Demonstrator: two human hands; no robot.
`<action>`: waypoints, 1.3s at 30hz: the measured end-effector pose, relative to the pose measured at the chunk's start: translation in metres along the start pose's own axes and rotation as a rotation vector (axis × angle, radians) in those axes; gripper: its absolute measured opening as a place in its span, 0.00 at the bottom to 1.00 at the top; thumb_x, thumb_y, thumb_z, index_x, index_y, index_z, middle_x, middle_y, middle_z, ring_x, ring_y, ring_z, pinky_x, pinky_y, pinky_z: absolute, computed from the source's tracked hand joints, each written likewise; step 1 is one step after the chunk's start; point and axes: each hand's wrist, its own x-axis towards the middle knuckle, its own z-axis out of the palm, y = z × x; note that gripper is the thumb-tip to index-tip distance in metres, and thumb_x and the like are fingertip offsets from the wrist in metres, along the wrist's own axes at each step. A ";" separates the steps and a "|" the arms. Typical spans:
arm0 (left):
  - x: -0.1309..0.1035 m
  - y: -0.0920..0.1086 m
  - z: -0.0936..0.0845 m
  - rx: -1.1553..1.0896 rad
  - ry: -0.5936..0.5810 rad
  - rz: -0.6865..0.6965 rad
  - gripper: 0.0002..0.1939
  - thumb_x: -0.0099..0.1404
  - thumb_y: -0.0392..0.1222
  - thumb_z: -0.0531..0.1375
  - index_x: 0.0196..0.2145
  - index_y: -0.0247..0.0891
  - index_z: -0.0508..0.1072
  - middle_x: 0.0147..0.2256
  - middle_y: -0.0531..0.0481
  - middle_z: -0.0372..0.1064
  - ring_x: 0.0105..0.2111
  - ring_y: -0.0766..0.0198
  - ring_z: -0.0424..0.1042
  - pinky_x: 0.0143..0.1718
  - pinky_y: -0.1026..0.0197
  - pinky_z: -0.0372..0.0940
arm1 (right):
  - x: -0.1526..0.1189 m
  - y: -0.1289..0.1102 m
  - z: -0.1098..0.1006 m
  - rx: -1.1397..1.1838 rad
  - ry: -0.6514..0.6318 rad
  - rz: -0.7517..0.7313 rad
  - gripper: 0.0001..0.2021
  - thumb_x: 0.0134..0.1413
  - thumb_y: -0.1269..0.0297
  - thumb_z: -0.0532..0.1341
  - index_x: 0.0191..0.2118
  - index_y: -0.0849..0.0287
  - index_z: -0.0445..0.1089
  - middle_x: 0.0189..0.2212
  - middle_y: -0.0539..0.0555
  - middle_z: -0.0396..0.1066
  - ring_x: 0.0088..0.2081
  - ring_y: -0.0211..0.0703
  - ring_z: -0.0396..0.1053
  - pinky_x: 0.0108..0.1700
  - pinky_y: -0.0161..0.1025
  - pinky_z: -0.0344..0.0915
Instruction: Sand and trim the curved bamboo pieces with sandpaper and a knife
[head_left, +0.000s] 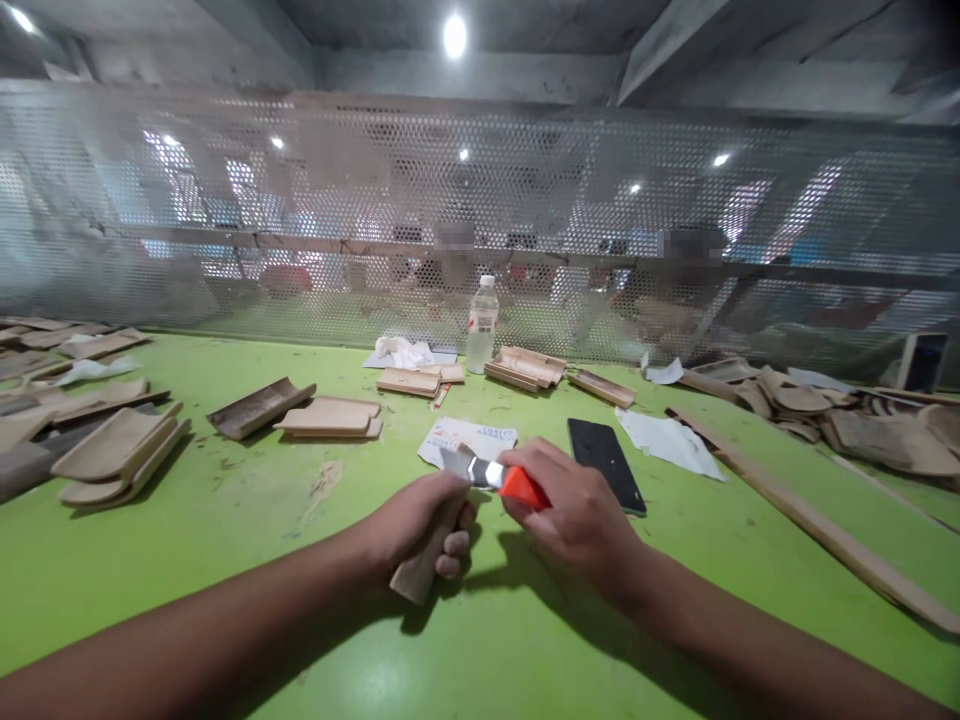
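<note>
My left hand [424, 520] is closed around a bamboo piece [417, 575], whose lower end sticks out below the palm. In my right hand [574, 505] is a utility knife [525, 488] with an orange-red handle, its blade pointing left and lying over the top of my left hand. Whether the blade touches the bamboo cannot be made out. Just beyond both hands lies a sheet of sandpaper [480, 433] with its printed backing up. To the right of my right hand is a black phone [604, 460].
Split bamboo pieces [330, 417] and stacked ones [120, 455] lie on the green table [360, 660]. A water bottle [482, 335] stands at the back before a perforated metal screen [360, 200]. On the right are a long bamboo strip [817, 520], torn paper [670, 443] and a bamboo pile [877, 430].
</note>
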 end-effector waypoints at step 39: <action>-0.008 -0.006 0.013 0.213 -0.027 0.272 0.14 0.66 0.48 0.57 0.46 0.41 0.61 0.18 0.61 0.58 0.13 0.69 0.52 0.11 0.71 0.53 | 0.006 -0.006 -0.002 0.217 -0.009 0.266 0.07 0.64 0.61 0.61 0.35 0.57 0.72 0.26 0.48 0.71 0.26 0.38 0.63 0.30 0.36 0.58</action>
